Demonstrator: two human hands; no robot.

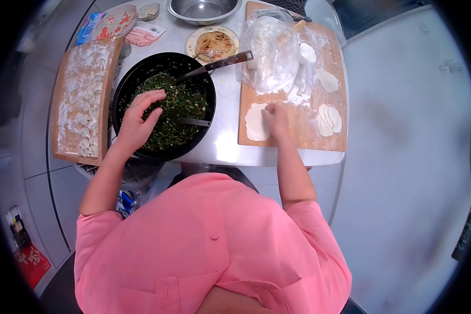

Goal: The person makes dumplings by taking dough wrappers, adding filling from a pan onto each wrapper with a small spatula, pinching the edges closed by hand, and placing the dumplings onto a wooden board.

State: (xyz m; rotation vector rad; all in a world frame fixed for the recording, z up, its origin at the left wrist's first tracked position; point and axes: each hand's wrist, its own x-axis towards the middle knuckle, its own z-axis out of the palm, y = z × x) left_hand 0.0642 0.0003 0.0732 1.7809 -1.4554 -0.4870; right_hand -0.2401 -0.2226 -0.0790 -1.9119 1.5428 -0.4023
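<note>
My left hand [139, 119] hovers over the near left side of a black pan [121, 83] of chopped green filling [186, 104]. Its fingers are curved, the thumb stands apart, and nothing shows between them. On the wooden board at the right, my right hand [276, 119] is closed at the edge of a flat round dough wrapper [256, 124], fingertips pinching it. More than one wrapper seems to overlap there. A spatula with a dark handle [220, 63] leans out over the pan's rim, and a second metal utensil [194, 122] rests in the filling.
A floured cutting board [319, 138] holds more wrappers [328, 120] and a plastic bag of dough [269, 49]. Left of the pan, a floured tray [70, 104] carries dumplings [86, 131]. Behind are a plate with a browned flatbread [214, 45] and a steel bowl [204, 10].
</note>
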